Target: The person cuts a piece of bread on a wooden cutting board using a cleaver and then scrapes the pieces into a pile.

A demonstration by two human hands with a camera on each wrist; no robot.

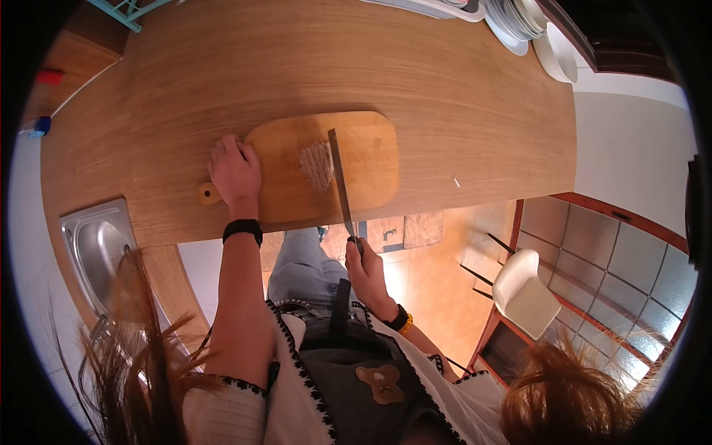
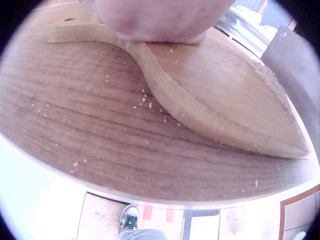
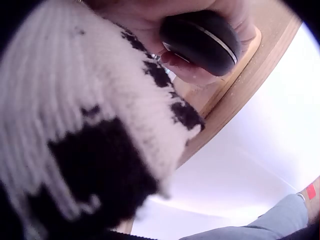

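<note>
A wooden cutting board (image 1: 371,159) lies on the counter, its holed handle to the left. My left hand (image 1: 236,170) rests on the board's left end beside that handle; in the left wrist view the heel of the hand (image 2: 160,20) lies on the wood. My right hand (image 1: 363,268) grips the black handle (image 3: 200,42) of a cleaver. The cleaver's broad grey blade (image 2: 295,70) has a small hole near its corner and, from the head view, points away over the board. Just left of the blade lies a pile of finely chopped, brownish bits (image 1: 317,165).
Pale crumbs (image 2: 145,102) are scattered on the counter in front of the board. A steel sink (image 1: 100,245) is at the left, and stacked plates (image 1: 512,26) and a white bowl (image 1: 555,53) stand at the back right. A pale chair (image 1: 525,293) is on the floor to the right.
</note>
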